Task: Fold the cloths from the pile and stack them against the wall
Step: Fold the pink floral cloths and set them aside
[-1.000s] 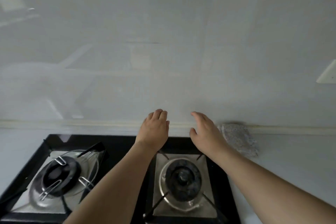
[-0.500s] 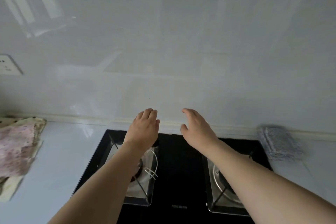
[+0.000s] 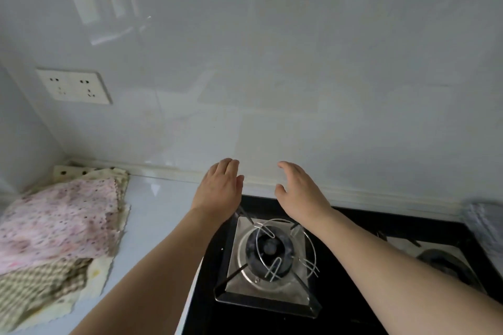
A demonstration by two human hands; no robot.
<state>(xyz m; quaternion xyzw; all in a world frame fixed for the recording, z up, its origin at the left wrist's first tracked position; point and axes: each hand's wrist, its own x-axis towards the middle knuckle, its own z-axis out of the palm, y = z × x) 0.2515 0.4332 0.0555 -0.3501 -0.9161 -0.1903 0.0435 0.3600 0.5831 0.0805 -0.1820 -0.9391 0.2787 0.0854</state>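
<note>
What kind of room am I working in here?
Most likely a home kitchen: a gas stove is set into a pale counter, with a tiled wall and a wall socket behind it.

- Top cloth (image 3: 58, 219) on my pile: pink, speckled with small darker dots.
- Cloth under it (image 3: 35, 287): olive-and-cream check.
- Bottom cloth (image 3: 94, 284): pale cream; its far corner shows dark polka dots.
- Folded cloth (image 3: 487, 221) at my far right: grey-blue, blurred.
- Stove (image 3: 340, 315): glossy black top, silver burner plates, dark burner caps.
- Wall (image 3: 299, 62): pale grey-white gloss.
- Socket (image 3: 74, 86): off-white.
- Counter (image 3: 155, 215): light blue-white.
</note>
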